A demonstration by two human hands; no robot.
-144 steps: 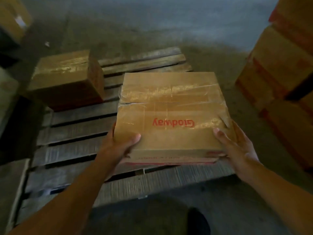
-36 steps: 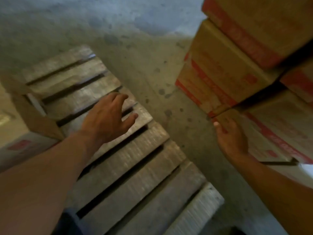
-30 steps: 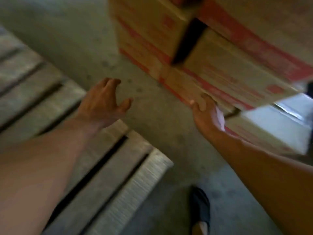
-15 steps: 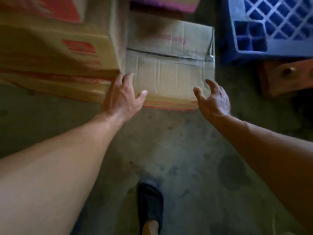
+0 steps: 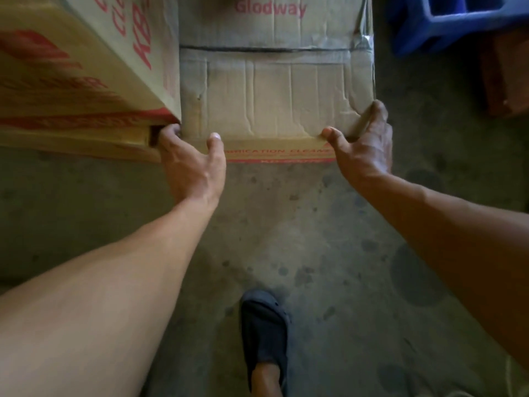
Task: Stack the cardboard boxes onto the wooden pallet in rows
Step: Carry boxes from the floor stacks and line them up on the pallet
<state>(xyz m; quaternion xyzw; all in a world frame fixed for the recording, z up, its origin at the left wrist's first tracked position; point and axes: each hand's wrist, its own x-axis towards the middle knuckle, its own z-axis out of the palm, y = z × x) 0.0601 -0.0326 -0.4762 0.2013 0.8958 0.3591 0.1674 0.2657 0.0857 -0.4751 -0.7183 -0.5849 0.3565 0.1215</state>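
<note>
Head view, looking down: a cardboard box point(image 5: 274, 90) printed "Glodway" in red is sitting low on the concrete floor point(image 5: 286, 239), its taped top flaps creased and dented. The left hand point(image 5: 191, 159) is gripping the box's near left corner; its thumb is lying on the top near edge and its fingers point(image 5: 171, 130) are curling into the narrow gap between this box and the neighbouring stack point(image 5: 80, 81), so how far they wrap round cannot be told. The right hand point(image 5: 363, 147) is clasping the near right corner, thumb pressing on the top edge and fingers reaching up along the right side wall, partly closed around the corner. Both forearms are stretching out from the bottom corners of the frame. The neighbouring stack, yellow-brown cartons with red lettering, is standing taller than the gripped box and touching its left side. The box's near face is showing a red band with small print, partly hidden by the hands. A blue plastic crate point(image 5: 446, 21) is lying beyond the box's right side, apart from it, with a reddish-brown wooden piece point(image 5: 506, 75) just beside it. A dark shoe point(image 5: 264, 330) is planted on the floor, near the bottom edge.
</note>
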